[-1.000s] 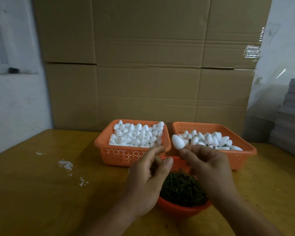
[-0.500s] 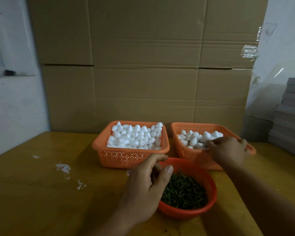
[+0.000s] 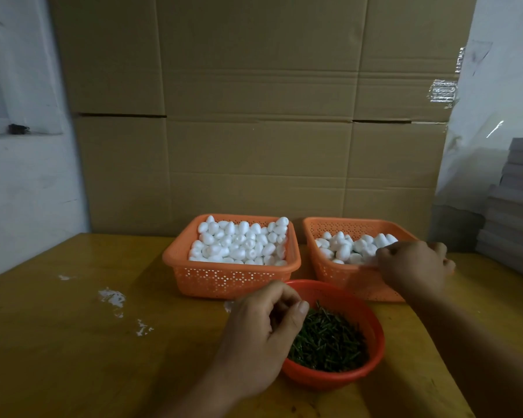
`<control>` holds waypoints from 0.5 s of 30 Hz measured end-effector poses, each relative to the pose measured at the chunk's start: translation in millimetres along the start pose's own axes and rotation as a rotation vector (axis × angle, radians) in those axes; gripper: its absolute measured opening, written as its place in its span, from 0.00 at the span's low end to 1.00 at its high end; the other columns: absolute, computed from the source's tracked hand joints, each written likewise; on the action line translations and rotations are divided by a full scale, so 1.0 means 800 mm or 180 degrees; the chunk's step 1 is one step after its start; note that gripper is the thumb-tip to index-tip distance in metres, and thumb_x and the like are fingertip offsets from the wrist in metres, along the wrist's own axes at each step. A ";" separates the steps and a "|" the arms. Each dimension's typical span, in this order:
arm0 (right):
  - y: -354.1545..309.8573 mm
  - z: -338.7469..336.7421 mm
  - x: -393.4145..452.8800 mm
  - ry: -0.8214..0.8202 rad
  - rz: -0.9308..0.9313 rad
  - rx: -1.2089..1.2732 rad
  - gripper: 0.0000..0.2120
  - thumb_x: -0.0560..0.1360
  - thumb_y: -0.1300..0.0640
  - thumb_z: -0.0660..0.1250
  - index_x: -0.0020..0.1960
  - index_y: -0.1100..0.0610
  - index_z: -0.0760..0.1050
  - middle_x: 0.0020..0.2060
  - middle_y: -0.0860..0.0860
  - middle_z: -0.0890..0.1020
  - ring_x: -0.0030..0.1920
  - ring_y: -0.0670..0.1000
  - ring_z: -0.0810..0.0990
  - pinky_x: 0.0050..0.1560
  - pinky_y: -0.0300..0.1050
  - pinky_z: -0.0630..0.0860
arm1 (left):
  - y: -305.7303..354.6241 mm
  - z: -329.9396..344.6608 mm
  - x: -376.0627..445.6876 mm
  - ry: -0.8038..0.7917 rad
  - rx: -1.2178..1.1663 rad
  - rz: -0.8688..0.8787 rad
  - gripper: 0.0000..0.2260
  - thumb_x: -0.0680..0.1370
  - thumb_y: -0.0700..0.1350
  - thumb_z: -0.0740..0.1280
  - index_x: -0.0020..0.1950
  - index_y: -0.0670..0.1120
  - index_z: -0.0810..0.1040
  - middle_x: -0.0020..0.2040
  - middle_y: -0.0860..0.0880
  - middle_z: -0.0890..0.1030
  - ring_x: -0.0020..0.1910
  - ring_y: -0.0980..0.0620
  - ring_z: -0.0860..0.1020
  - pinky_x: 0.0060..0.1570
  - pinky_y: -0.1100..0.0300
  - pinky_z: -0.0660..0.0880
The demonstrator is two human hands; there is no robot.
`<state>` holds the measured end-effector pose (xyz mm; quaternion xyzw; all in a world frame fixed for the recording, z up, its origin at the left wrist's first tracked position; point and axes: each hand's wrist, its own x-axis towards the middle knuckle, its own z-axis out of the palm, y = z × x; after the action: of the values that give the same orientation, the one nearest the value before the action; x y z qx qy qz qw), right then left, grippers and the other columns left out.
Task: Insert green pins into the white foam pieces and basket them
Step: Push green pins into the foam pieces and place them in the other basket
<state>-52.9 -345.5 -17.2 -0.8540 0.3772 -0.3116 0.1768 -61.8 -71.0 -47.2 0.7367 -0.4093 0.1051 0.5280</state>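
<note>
1. The green pins (image 3: 326,342) are heaped in a round red bowl (image 3: 372,369) at the near middle of the tabletop (image 3: 73,342). They lie criss-crossed with no common long axis, so no single direction of approach is set by the heap.

2. The left hand (image 3: 260,336) is held at the bowl's left rim, its back towards the camera. Its thumb tip and curled fingers meet just over the near-left edge of the pin heap. Whether a pin is pinched between them cannot be told.

3. The right hand (image 3: 414,267) is placed over the near-right corner of the right basket (image 3: 317,233), fingers curled downward among the white foam pieces (image 3: 344,251) there. A bit of white shows at its fingertips, but a firm hold on a piece cannot be confirmed.

4. The left basket (image 3: 233,282), far-left of the bowl, is filled more fully with white foam pieces (image 3: 239,242). Neither hand is near it; it is judged closer to the left hand.

5. The relation that matters: pins lie directly under the left hand, foam directly under the right, and the two hands are well apart, left-near and right-far. The coming move is judged to call for both hands being brought together over the bowl, so that a pin's point can be lined up with a foam piece.

6. Stacked cardboard boxes (image 3: 254,146) stand behind the baskets.
</note>
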 end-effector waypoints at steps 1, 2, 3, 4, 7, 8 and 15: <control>0.000 -0.003 -0.005 0.0078 -0.0008 0.0147 0.14 0.76 0.54 0.63 0.35 0.53 0.82 0.39 0.53 0.80 0.63 0.60 0.67 0.63 0.58 0.62 | -0.001 0.000 0.000 -0.0004 0.0008 0.0011 0.08 0.81 0.53 0.65 0.45 0.51 0.78 0.36 0.56 0.77 0.36 0.57 0.76 0.37 0.62 0.73; -0.001 -0.005 -0.011 0.0163 -0.0036 0.0319 0.12 0.76 0.55 0.64 0.39 0.53 0.83 0.40 0.54 0.80 0.64 0.61 0.67 0.65 0.59 0.62 | -0.002 -0.001 0.001 -0.0003 0.0023 0.0018 0.08 0.81 0.52 0.65 0.44 0.51 0.78 0.35 0.57 0.77 0.36 0.57 0.76 0.36 0.63 0.72; -0.002 -0.009 -0.019 0.0226 -0.0099 0.0495 0.11 0.76 0.56 0.64 0.43 0.51 0.85 0.43 0.54 0.81 0.64 0.62 0.68 0.66 0.60 0.62 | -0.003 -0.001 0.001 0.0001 0.0052 0.0014 0.08 0.81 0.51 0.65 0.44 0.51 0.77 0.35 0.57 0.77 0.35 0.58 0.76 0.36 0.64 0.71; -0.003 -0.012 -0.029 0.0232 -0.0195 0.0688 0.10 0.76 0.56 0.64 0.46 0.50 0.85 0.44 0.53 0.81 0.63 0.63 0.70 0.66 0.60 0.64 | -0.004 -0.002 0.001 0.0013 0.0100 -0.0005 0.07 0.82 0.50 0.66 0.44 0.52 0.77 0.35 0.57 0.77 0.35 0.58 0.76 0.36 0.66 0.70; -0.008 -0.025 -0.060 -0.0130 -0.0519 0.1482 0.09 0.76 0.60 0.66 0.48 0.53 0.85 0.42 0.49 0.86 0.45 0.55 0.82 0.48 0.55 0.79 | -0.007 -0.005 0.004 0.0080 0.0279 -0.0139 0.07 0.81 0.45 0.66 0.44 0.53 0.77 0.37 0.56 0.78 0.35 0.58 0.76 0.33 0.65 0.71; -0.011 -0.030 -0.071 -0.0294 -0.0603 0.1635 0.09 0.77 0.61 0.66 0.49 0.52 0.84 0.38 0.48 0.86 0.37 0.49 0.83 0.38 0.50 0.79 | -0.007 -0.007 0.007 0.0108 0.0339 -0.0194 0.07 0.82 0.44 0.66 0.45 0.53 0.77 0.37 0.55 0.79 0.35 0.57 0.76 0.33 0.63 0.72; -0.023 -0.038 -0.116 -0.0721 -0.1308 0.1463 0.07 0.78 0.56 0.68 0.50 0.45 0.82 0.29 0.44 0.84 0.29 0.43 0.82 0.30 0.43 0.78 | -0.027 -0.048 0.087 0.0334 0.0929 -0.0664 0.13 0.82 0.37 0.58 0.51 0.54 0.76 0.42 0.57 0.82 0.42 0.60 0.80 0.46 0.63 0.75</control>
<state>-111.2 -265.6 -21.8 -0.8792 0.0948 -0.3208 0.3392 9.0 -70.1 -5.2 0.8374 -0.2831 0.1463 0.4441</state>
